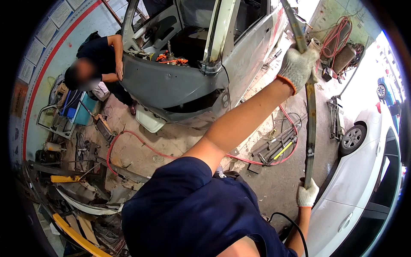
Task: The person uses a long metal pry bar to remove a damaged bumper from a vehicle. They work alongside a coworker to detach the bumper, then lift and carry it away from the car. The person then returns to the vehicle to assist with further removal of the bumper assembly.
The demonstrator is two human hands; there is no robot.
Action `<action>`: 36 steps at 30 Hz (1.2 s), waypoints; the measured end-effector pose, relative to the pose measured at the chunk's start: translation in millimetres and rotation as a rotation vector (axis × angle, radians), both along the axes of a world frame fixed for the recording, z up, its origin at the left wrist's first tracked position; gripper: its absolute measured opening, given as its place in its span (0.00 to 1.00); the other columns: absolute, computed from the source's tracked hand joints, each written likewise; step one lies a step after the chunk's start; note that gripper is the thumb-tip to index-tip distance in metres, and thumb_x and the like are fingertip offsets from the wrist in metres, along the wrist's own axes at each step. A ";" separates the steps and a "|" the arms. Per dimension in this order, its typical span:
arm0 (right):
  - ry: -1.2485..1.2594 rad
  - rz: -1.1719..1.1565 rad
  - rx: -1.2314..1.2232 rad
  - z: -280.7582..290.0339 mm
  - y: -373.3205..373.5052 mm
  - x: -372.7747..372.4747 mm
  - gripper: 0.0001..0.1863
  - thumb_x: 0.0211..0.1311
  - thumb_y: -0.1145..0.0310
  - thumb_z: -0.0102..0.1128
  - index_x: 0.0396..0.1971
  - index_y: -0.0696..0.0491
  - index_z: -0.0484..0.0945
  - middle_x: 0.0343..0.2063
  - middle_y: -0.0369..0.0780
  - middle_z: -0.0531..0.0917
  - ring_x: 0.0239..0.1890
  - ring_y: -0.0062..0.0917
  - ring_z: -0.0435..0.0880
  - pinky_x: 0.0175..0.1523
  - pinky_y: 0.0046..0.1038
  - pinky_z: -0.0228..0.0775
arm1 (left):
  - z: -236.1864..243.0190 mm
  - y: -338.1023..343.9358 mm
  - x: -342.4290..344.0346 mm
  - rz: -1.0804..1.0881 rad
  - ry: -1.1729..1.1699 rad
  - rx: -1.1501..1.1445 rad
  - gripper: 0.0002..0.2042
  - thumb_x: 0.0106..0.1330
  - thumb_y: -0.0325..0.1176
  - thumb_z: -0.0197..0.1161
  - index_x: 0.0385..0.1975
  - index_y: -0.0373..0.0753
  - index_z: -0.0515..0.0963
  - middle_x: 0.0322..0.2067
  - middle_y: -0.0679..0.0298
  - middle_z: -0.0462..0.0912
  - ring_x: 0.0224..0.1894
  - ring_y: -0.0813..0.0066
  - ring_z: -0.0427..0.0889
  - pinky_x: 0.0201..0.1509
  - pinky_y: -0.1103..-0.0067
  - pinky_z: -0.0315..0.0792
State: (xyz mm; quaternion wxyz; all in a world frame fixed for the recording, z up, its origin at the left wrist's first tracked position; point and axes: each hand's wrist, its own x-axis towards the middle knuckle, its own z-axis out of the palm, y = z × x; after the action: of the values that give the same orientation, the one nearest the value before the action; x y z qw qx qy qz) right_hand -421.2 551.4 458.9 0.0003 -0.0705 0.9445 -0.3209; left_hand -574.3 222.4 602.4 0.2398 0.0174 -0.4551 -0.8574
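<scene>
A long, flat metal bar [311, 128], grey with rusty patches, runs from the top edge down past my right side. Upper right, my left hand [299, 66], in a white knit glove with an orange cuff, is closed around it with the arm stretched out. Lower down, my right hand [307, 195], gloved in white too, grips the bar near its lower end. Beyond my left forearm stands a stripped grey car body [171, 83] with an open rear, orange and metal items lying inside. The bar is apart from the car body's side in this view.
A co-worker [96, 58] leans with hands on the car body's left edge. A white car [355, 180] stands close on the right. Red hose [145, 145] crosses the floor beside several hand tools [276, 147]. A floor jack [335, 115] and scrap parts [85, 192] lie around.
</scene>
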 end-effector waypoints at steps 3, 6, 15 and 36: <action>-0.084 0.067 0.218 25.1 20.2 -3.5 0.10 0.43 0.76 0.54 0.28 0.57 0.80 0.21 0.50 0.79 0.25 0.37 0.83 0.35 0.29 0.73 | -68.8 -4.1 11.7 0.074 -0.202 0.140 0.11 0.59 0.37 0.60 0.20 0.38 0.70 0.14 0.67 0.71 0.12 0.76 0.71 0.17 0.76 0.73; -0.151 0.066 0.469 29.6 31.3 8.5 0.09 0.40 0.69 0.58 0.24 0.52 0.82 0.22 0.49 0.80 0.29 0.44 0.81 0.36 0.35 0.74 | -149.3 3.2 61.6 0.127 -0.443 0.342 0.07 0.60 0.36 0.58 0.25 0.42 0.68 0.17 0.69 0.67 0.19 0.78 0.70 0.21 0.74 0.75; -0.009 0.223 0.689 47.5 -5.8 24.7 0.07 0.41 0.63 0.62 0.20 0.49 0.80 0.21 0.44 0.81 0.27 0.41 0.81 0.33 0.38 0.73 | -196.3 -44.2 116.2 0.187 -0.447 0.580 0.08 0.59 0.35 0.55 0.23 0.38 0.69 0.15 0.65 0.70 0.14 0.71 0.72 0.20 0.73 0.73; 0.415 0.239 0.948 215.3 -82.8 76.6 0.26 0.29 0.59 0.75 0.31 0.55 0.76 0.23 0.42 0.78 0.28 0.39 0.79 0.34 0.37 0.69 | -189.6 -116.3 105.2 -0.019 -0.149 1.034 0.24 0.62 0.57 0.54 0.36 0.37 0.66 0.25 0.58 0.72 0.26 0.62 0.76 0.32 0.64 0.77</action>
State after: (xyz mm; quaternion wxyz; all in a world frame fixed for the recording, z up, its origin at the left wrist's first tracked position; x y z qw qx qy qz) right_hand -344.7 468.6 674.2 -0.1181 -0.2319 0.9515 0.1640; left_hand -469.1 106.1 412.7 0.1593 0.1902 0.0119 -0.9687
